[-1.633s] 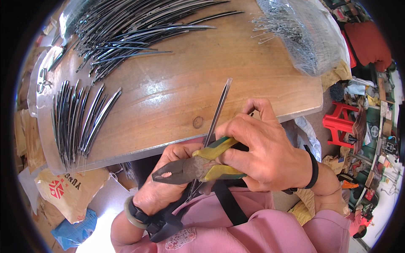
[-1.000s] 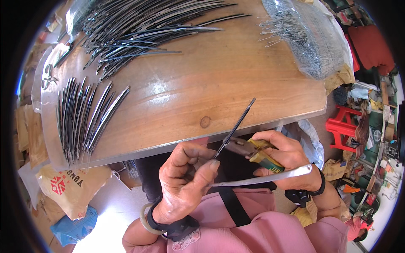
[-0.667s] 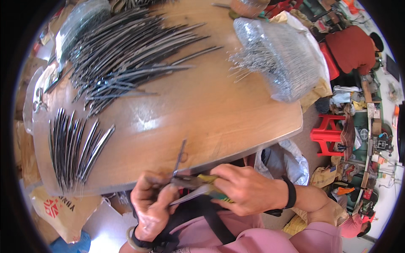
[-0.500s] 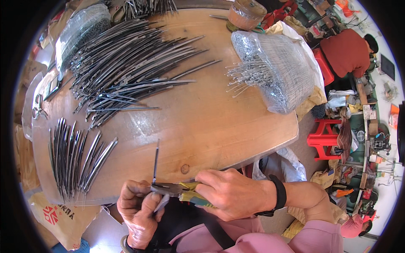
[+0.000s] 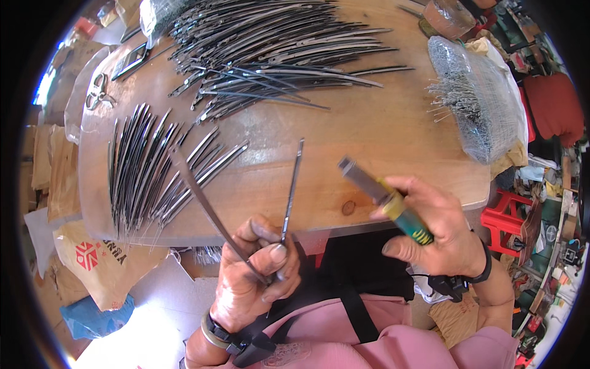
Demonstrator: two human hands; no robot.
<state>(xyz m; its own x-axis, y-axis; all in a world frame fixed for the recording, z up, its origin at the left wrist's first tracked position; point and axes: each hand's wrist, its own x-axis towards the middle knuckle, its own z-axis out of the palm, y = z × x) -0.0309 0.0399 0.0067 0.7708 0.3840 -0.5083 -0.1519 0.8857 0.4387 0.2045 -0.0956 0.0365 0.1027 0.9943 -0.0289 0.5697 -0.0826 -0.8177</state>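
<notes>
My left hand [image 5: 258, 277] is closed above the table's near edge. Its thumb and fingers pinch a narrow dark metal strip [image 5: 292, 187], standing nearly upright. A second, longer brown-grey strip [image 5: 206, 200] leans up and left from the same hand, its lower end against the palm. In my right hand [image 5: 439, 230], over the table's front right part, are pliers [image 5: 402, 212] with yellow and green handles, jaws pointing up and left, apart from both strips. A smaller fan of dark strips [image 5: 144, 172] lies left of my left hand, thin wires showing at its near end.
A large heap of dark strips [image 5: 258, 43] covers the far table. Plastic-wrapped thin metal wires [image 5: 476, 104] lie far right, near a roll of tape [image 5: 448, 17]. Scissors [image 5: 98, 92] and a phone-like device [image 5: 130, 60] lie far left. A red stool [image 5: 504, 221] stands beyond the right edge.
The pliers have come away from the strip and moved up and right with my right hand. The longer strip now shows tilted in my left hand. The whole view has shifted.
</notes>
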